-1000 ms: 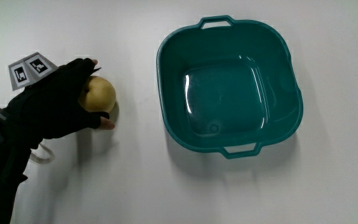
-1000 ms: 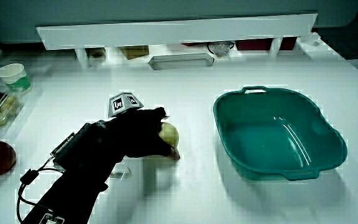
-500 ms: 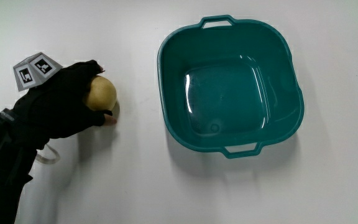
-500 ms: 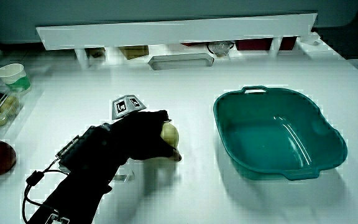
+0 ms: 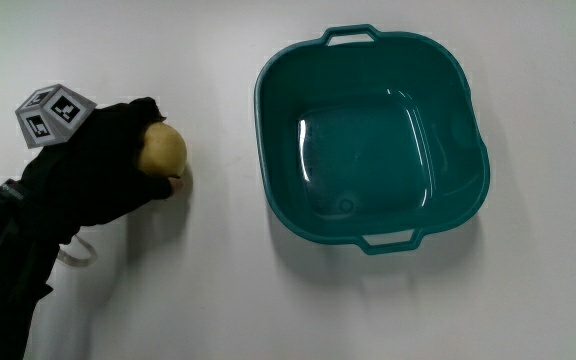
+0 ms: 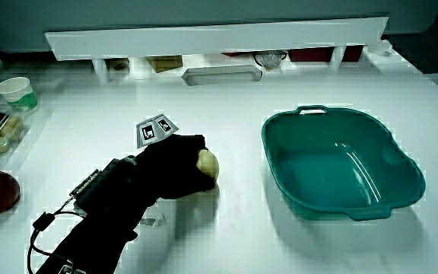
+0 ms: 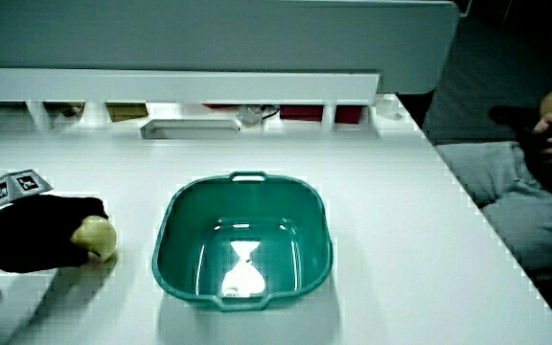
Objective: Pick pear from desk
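Yellow pear [image 5: 161,150] sits on the white table [image 5: 218,290] beside the teal basin [image 5: 368,135], already enclosed by the hand [image 5: 93,175], whose fingers [image 5: 148,108] curl over it, thumb below, so lifting looks next.

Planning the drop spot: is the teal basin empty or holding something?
Empty: the teal basin shows only bare, glossy floor in the main view and both side views.

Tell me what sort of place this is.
Probably a lab or office desk set up for recording handling trials. A white table with a low partition at its edge, a gloved hand bearing a patterned marker cube and gripping a pear, and a teal basin beside it.
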Tool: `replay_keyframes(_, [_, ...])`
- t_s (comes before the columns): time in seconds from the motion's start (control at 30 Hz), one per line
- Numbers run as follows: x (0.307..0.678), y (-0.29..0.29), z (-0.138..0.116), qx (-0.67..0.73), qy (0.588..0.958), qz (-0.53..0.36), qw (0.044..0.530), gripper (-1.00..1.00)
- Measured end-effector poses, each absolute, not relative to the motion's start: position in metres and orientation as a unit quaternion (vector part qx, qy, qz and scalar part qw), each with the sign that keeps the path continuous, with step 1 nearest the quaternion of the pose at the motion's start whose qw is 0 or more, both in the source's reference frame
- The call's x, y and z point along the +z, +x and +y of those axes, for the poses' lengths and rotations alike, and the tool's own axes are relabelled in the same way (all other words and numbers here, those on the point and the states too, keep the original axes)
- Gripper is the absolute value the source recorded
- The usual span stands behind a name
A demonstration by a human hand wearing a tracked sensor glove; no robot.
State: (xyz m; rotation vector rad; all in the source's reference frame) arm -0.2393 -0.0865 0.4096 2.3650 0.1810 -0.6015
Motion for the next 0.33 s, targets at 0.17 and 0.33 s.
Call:
replay_keyframes(0.17, [0.38, -0.23, -0.091, -0.236, 0.913, 0.076, 0.325, 1.0])
replay_keyframes(0.33, [0.353, -0.209, -0.094, -0.243, 0.91, 0.074, 0.329, 1.0])
